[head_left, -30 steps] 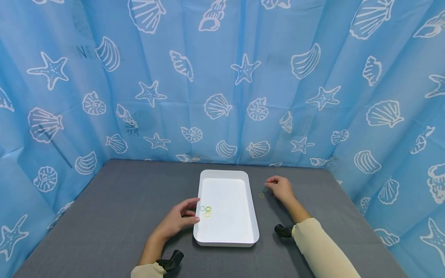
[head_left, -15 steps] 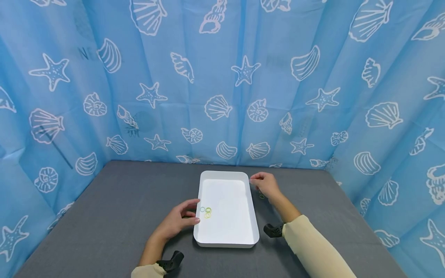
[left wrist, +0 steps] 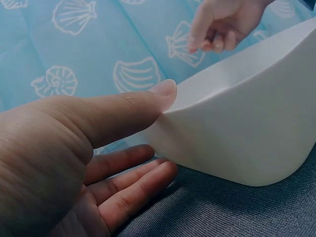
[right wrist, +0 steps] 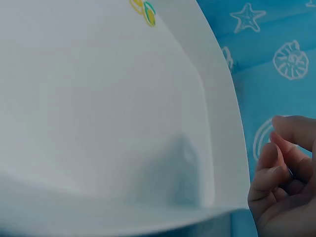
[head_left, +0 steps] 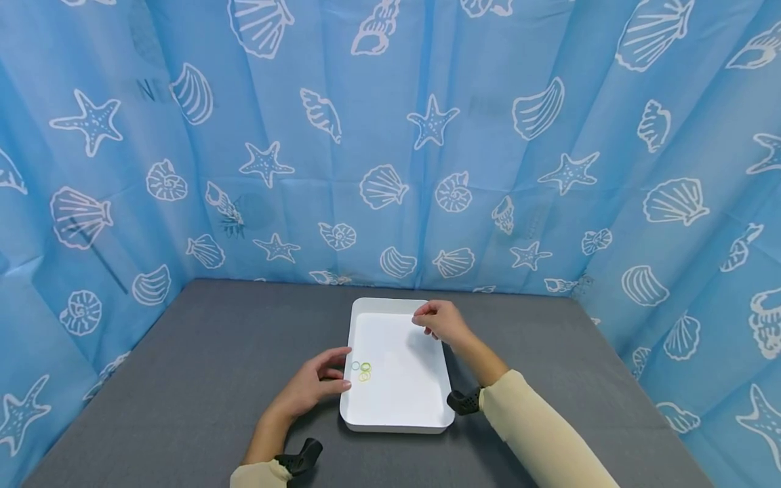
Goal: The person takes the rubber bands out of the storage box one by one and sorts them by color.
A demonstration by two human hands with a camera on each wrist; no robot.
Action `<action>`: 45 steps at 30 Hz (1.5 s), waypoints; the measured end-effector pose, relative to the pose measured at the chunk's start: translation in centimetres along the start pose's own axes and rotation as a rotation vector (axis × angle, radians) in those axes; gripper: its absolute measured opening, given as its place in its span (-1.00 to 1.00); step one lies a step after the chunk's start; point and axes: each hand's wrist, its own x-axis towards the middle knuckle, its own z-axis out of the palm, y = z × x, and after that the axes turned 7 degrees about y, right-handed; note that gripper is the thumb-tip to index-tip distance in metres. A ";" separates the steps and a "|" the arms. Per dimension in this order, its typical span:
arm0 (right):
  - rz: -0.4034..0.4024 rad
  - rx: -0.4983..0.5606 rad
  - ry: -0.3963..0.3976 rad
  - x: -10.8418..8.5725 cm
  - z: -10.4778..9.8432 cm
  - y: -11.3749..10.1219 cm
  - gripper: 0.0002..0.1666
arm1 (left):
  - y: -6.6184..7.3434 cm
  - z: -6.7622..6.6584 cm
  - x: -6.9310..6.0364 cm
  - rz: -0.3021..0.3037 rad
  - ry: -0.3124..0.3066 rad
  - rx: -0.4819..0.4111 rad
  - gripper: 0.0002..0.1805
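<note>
A white rectangular tray (head_left: 399,407) lies on the grey table. Several thin rubber bands (head_left: 365,371), green, yellow and pale blue, rest inside by its left wall. My left hand (head_left: 314,383) touches the tray's left side; in the left wrist view the thumb (left wrist: 163,94) presses at the rim and the other fingers stay spread below. My right hand (head_left: 442,322) is above the tray's far right corner, its fingers curled in a pinch. A tiny bluish trace between those fingers (right wrist: 274,170) in the right wrist view looks like a rubber band, mostly hidden.
The grey cloth-covered table (head_left: 201,379) extends around the tray. A blue curtain (head_left: 390,135) with white shells and starfish hangs behind it. My right forearm (head_left: 488,362) crosses the tray's right edge and covers part of the tabletop there.
My right hand has moved left from the table beside the tray to above its far right corner. The yellow-green band on the table is now out of sight. The left hand and tray stay put.
</note>
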 end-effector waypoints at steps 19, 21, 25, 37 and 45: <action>-0.158 -0.195 -0.240 -0.6 4.1 -0.7 -0.93 | -0.3 -0.1 0.3 0.003 0.000 0.008 -0.30; -0.167 -0.212 -0.280 -0.6 4.4 -0.5 -0.92 | -0.2 0.0 0.3 0.002 -0.004 0.002 -0.30; -0.184 -0.227 -0.369 -0.6 5.1 -0.2 -0.91 | -0.2 0.1 0.3 0.001 -0.012 -0.013 -0.30; -0.297 -0.230 -0.499 -0.6 6.8 -0.3 -0.90 | -0.4 -0.1 0.3 0.002 -0.015 -0.014 -0.30; -0.357 -0.281 -0.596 -0.6 7.5 -0.6 -0.84 | -0.6 -0.2 0.3 0.003 -0.010 0.004 -0.30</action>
